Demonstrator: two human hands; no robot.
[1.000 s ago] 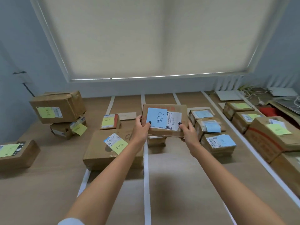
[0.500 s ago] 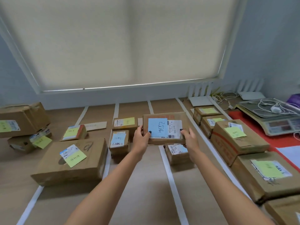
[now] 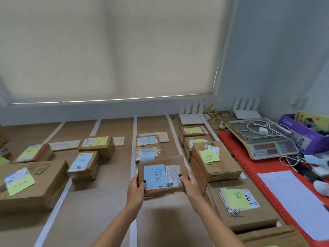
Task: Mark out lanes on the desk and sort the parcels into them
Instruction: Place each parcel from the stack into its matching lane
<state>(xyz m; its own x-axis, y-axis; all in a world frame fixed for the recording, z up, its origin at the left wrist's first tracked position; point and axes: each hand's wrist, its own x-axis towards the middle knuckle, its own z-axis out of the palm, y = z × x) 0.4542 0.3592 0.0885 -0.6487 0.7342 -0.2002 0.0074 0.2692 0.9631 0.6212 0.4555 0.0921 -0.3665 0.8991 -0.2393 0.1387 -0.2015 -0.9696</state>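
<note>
The parcel [image 3: 161,175], a flat brown box with a blue note and a white label on top, is held at its near corners by both hands: the left hand [image 3: 136,188] and the right hand [image 3: 190,184] each curl fingers round an end, thumbs on top. It sits low over the desk [image 3: 99,207], possibly touching it; the view is too blurred to say. It lies between two white tape lines [image 3: 133,168], just in front of two blue-noted boxes [image 3: 146,148] toward the desk's far edge. A scale [image 3: 261,141] stands near the right edge.

Parcel-sorting office, weighing scale [image 3: 261,138], taped desk [image 3: 99,207]
</note>
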